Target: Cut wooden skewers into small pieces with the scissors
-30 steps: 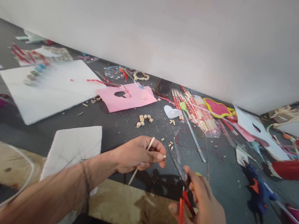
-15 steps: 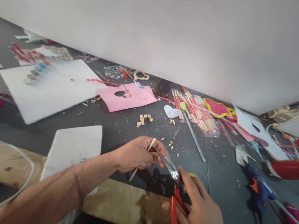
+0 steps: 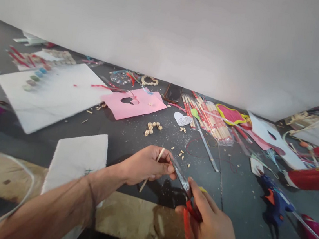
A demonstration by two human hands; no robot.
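Observation:
My left hand [image 3: 148, 165] is closed around a thin wooden stick [image 3: 160, 154], whose lower end pokes out below the palm. Its thumb and fingertips are pinched at the scissor blades, and whatever lies between them is too small to make out. My right hand [image 3: 212, 222] grips the red handles of the scissors [image 3: 189, 214], with the blades pointing up and left to the left fingertips. Small cut stick pieces [image 3: 182, 154] lie on the dark table just beyond the blades. Farther off sits a cluster of pale wooden knots or beads [image 3: 153, 127].
White sheets [image 3: 53, 92] and pink paper [image 3: 137, 106] lie to the left and middle. Packs of sticks [image 3: 212, 123] and a phone [image 3: 173, 93] are at the back. On the right are a blue glue gun [image 3: 276, 203] and a red tool [image 3: 308, 178].
The scissor blades have closed together beside my left fingertips, and the handles have drawn closer. My left thumb has shifted toward the blades.

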